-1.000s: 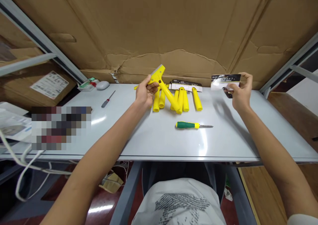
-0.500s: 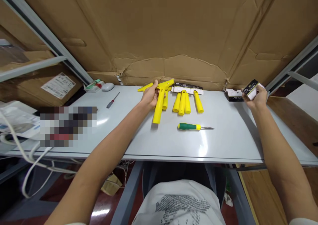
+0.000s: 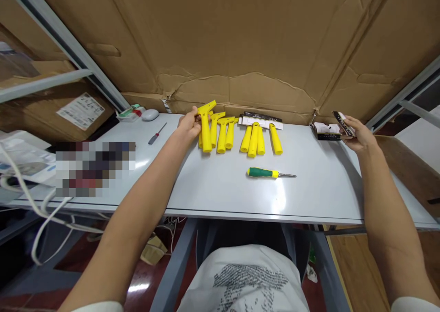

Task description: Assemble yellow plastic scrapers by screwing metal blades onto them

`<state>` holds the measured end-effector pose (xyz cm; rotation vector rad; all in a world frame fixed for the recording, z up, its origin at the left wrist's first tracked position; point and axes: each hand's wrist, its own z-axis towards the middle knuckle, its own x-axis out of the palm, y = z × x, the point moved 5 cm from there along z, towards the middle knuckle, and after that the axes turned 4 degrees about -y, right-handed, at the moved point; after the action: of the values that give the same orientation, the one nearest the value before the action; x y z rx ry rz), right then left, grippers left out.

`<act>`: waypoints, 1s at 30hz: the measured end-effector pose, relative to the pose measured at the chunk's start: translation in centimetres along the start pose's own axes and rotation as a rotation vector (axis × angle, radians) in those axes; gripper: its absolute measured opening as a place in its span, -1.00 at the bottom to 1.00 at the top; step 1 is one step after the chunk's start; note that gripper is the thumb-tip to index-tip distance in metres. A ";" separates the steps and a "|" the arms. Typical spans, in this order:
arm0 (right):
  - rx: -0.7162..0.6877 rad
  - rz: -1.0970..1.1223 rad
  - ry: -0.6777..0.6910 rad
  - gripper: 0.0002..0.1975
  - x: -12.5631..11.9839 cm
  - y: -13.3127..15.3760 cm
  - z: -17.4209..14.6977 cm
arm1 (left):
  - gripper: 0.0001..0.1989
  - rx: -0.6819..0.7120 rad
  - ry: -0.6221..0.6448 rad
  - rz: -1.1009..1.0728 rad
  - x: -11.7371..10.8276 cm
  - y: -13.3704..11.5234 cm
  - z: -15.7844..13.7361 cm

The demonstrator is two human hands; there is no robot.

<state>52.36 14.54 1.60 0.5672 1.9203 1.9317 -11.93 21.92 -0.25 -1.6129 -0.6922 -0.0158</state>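
Observation:
My left hand (image 3: 190,125) is closed on the head of a yellow T-shaped scraper handle (image 3: 206,135), held up with its grip pointing down. Several similar yellow handles (image 3: 222,140) lie just to the right of that hand. Further right, more yellow handles (image 3: 253,142) lie with their upper ends against black-and-white printed cards (image 3: 260,119). On the far right, my right hand (image 3: 361,136) grips a small black-and-white printed package (image 3: 343,124), now seen nearly edge-on. Beside it on the table sits a similar black-and-white box (image 3: 327,132).
A green-and-yellow screwdriver (image 3: 263,172) lies mid-table. A smaller screwdriver (image 3: 157,134), a grey computer mouse (image 3: 150,114) and a small tray (image 3: 129,114) are on the left. Cardboard (image 3: 240,36) walls the back; white cables (image 3: 37,215) hang at the left edge.
My left hand has shifted left with the yellow handle, uncovering other handles beside it. My right hand has turned the package from face-on to nearly edge-on, close to the box.

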 end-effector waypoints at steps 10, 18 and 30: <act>-0.029 -0.054 0.089 -0.40 -0.6 -0.6 0.0 | -0.39 0.335 0.004 0.339 0.4 0.7 -0.4; -0.091 -0.013 -0.186 -0.75 -3.0 -1.5 2.0 | -0.79 0.551 0.058 0.719 1.1 0.0 -1.5; -0.060 -0.194 -0.121 -0.72 -3.3 -4.0 2.6 | -0.86 0.627 0.055 0.974 1.6 -0.6 -2.6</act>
<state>56.39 15.10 -2.50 0.4511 1.7673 1.7850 -9.89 20.23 1.35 -1.1815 0.1877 0.7843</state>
